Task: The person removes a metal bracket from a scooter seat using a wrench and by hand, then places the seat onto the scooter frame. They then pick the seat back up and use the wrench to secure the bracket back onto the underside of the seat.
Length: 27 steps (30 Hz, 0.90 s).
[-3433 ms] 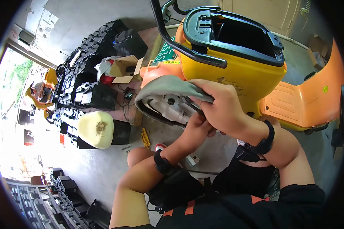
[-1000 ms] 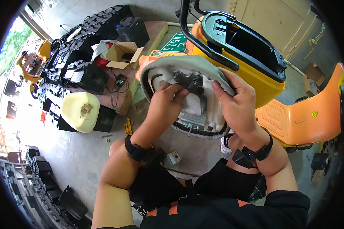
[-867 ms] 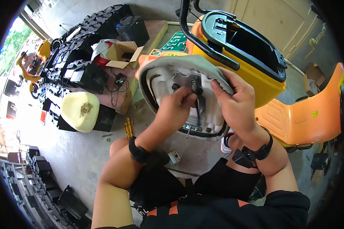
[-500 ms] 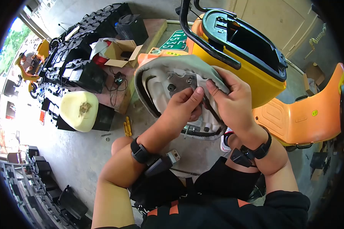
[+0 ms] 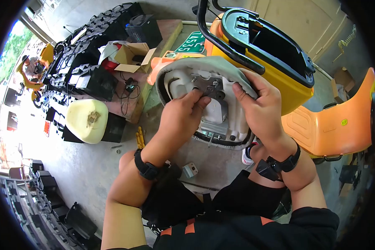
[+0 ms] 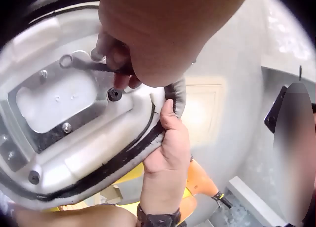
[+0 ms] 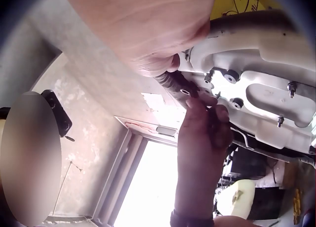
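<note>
A grey-covered seat is held with its pale underside facing up toward the head camera. My right hand grips its right rim, thumb on the inner side. My left hand is over the metal bracket on the underside, fingers curled. The left wrist view shows a ring-ended wrench pinched in my left hand, its ring over the metal plate near bolts. In the right wrist view my left hand is beside the rim under my right hand.
The yellow scooter body with its open seat compartment stands behind the seat. At left are black batteries, an open carton and a yellow foam pad. Yellow-handled pliers and a metal block lie on the floor.
Since half a second ago, my left hand has moved slightly up and left over the bracket. The seat and my right hand have shifted a little right, showing more of the bracket.
</note>
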Available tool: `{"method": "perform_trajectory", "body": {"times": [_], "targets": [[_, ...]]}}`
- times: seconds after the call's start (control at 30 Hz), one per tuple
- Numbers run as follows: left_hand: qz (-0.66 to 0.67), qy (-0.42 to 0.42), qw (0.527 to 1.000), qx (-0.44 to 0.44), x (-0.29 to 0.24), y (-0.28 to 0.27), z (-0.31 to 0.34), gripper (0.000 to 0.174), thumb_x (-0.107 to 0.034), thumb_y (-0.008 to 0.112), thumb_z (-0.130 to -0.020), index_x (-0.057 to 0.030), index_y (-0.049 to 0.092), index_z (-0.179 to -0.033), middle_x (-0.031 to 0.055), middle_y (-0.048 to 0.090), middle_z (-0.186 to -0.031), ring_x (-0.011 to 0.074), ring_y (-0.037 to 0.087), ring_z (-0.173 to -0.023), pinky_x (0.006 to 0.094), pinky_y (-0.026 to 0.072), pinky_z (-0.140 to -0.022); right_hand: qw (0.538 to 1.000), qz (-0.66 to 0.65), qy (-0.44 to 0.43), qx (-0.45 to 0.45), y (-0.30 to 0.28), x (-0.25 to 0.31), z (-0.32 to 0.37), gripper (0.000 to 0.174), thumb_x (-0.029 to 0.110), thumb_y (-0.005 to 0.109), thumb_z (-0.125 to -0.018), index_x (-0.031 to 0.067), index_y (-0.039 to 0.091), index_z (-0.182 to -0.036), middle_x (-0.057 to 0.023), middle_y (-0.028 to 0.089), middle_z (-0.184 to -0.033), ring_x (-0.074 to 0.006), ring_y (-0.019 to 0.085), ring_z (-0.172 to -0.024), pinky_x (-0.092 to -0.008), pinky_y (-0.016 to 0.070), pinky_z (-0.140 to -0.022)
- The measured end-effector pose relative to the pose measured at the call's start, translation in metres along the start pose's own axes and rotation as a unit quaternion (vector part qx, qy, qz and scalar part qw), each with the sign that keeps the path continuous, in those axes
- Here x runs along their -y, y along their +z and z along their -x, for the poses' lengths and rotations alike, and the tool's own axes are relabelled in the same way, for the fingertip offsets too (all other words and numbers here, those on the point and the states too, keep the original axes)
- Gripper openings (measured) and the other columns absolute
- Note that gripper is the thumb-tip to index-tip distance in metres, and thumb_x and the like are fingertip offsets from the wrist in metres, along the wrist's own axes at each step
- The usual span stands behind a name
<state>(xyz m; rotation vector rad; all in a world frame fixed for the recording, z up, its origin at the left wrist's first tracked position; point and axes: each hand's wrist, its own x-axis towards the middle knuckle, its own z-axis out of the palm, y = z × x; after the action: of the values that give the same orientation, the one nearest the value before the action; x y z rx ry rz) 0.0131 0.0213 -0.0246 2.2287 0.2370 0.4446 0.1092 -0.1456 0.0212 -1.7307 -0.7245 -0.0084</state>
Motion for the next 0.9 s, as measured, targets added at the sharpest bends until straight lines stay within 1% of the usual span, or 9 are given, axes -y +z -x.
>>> {"method": "perform_trajectory", "body": {"times": [0.03, 0.23, 0.4, 0.5, 0.6, 0.67, 0.77, 0.83, 0.9], "targets": [[-0.064, 0.022, 0.997, -0.031, 0.000, -0.001, -0.001, 0.021, -0.028, 0.063, -0.095, -0.0074, 0.065, -0.097, 0.0172, 0.066, -0.079, 0.0388, 0.065, -0.072, 0.0442, 0.0484, -0.060, 1.000, 0.000, 0.001, -0.001, 0.000, 0.000, 0.001, 0.027, 0.004, 0.069, -0.089, -0.0023, 0.067, -0.116, -0.0079, 0.072, -0.094, -0.0091, 0.063, -0.085, -0.0251, 0.0505, -0.079], [-0.133, 0.010, 0.991, -0.020, -0.004, -0.007, -0.006, 0.020, -0.023, 0.066, -0.091, -0.0064, 0.070, -0.102, 0.0185, 0.068, -0.085, 0.0386, 0.065, -0.078, 0.0415, 0.0499, -0.067, 0.999, 0.004, -0.048, -0.002, 0.004, -0.002, 0.002, 0.027, 0.003, 0.070, -0.088, -0.0012, 0.067, -0.115, -0.0103, 0.072, -0.094, -0.0101, 0.065, -0.085, -0.0253, 0.0511, -0.079], [-0.142, 0.039, 0.989, -0.005, -0.003, -0.005, -0.008, 0.019, -0.021, 0.067, -0.090, -0.0079, 0.070, -0.104, 0.0190, 0.068, -0.086, 0.0385, 0.066, -0.079, 0.0423, 0.0500, -0.067, 1.000, -0.018, -0.010, 0.006, 0.003, 0.000, 0.003, 0.026, 0.004, 0.070, -0.089, -0.0011, 0.067, -0.115, -0.0103, 0.072, -0.093, -0.0102, 0.065, -0.083, -0.0251, 0.0512, -0.078], [-0.141, -0.008, 0.990, -0.013, -0.003, -0.004, -0.008, 0.019, -0.021, 0.066, -0.091, -0.0079, 0.070, -0.104, 0.0205, 0.066, -0.085, 0.0391, 0.065, -0.079, 0.0419, 0.0499, -0.067, 1.000, -0.011, -0.021, 0.009, 0.003, 0.000, 0.003, 0.026, 0.004, 0.070, -0.089, -0.0014, 0.067, -0.114, -0.0102, 0.072, -0.093, -0.0102, 0.065, -0.083, -0.0251, 0.0512, -0.078], [-0.099, -0.017, 0.995, -0.006, 0.007, 0.002, -0.009, 0.022, -0.024, 0.062, -0.096, -0.0037, 0.069, -0.101, 0.0179, 0.067, -0.079, 0.0331, 0.067, -0.073, 0.0386, 0.0501, -0.067, 1.000, -0.025, -0.012, 0.012, 0.004, 0.000, 0.003, 0.026, 0.004, 0.070, -0.089, -0.0013, 0.067, -0.114, -0.0100, 0.072, -0.093, -0.0103, 0.065, -0.083, -0.0252, 0.0512, -0.078], [0.017, -0.085, 0.994, 0.067, 0.009, 0.008, -0.008, 0.033, -0.029, 0.053, -0.103, 0.0011, 0.066, -0.095, 0.0098, 0.067, -0.075, 0.0212, 0.062, -0.065, 0.0337, 0.0485, -0.064, 0.999, -0.024, -0.024, 0.011, 0.006, -0.002, 0.004, 0.027, 0.004, 0.070, -0.089, -0.0011, 0.067, -0.115, -0.0097, 0.072, -0.092, -0.0100, 0.065, -0.083, -0.0252, 0.0512, -0.077], [0.168, -0.136, 0.968, 0.130, 0.005, 0.017, -0.009, 0.042, -0.033, 0.044, -0.107, 0.0019, 0.061, -0.091, 0.0029, 0.066, -0.077, 0.0113, 0.052, -0.061, 0.0272, 0.0448, -0.059, 0.999, -0.032, -0.019, 0.021, 0.007, -0.002, 0.004, 0.027, 0.003, 0.070, -0.088, -0.0009, 0.067, -0.115, -0.0093, 0.072, -0.092, -0.0094, 0.064, -0.082, -0.0250, 0.0512, -0.076], [0.234, -0.169, 0.946, 0.145, -0.005, 0.016, -0.008, 0.041, -0.034, 0.039, -0.108, -0.0003, 0.057, -0.092, 0.0044, 0.065, -0.077, 0.0095, 0.046, -0.056, 0.0241, 0.0389, -0.054, 0.999, -0.041, -0.002, 0.031, 0.007, -0.001, 0.004, 0.027, 0.003, 0.070, -0.088, -0.0009, 0.067, -0.115, -0.0091, 0.072, -0.092, -0.0090, 0.064, -0.081, -0.0249, 0.0513, -0.076], [0.395, -0.238, 0.863, 0.207, -0.010, 0.011, -0.009, 0.040, -0.034, 0.036, -0.109, -0.0005, 0.055, -0.096, 0.0074, 0.062, -0.077, 0.0084, 0.042, -0.055, 0.0227, 0.0345, -0.051, 0.999, -0.035, 0.002, 0.035, 0.008, 0.000, 0.004, 0.027, 0.003, 0.070, -0.088, -0.0016, 0.067, -0.114, -0.0080, 0.072, -0.092, -0.0083, 0.063, -0.081, -0.0247, 0.0513, -0.075]]}}
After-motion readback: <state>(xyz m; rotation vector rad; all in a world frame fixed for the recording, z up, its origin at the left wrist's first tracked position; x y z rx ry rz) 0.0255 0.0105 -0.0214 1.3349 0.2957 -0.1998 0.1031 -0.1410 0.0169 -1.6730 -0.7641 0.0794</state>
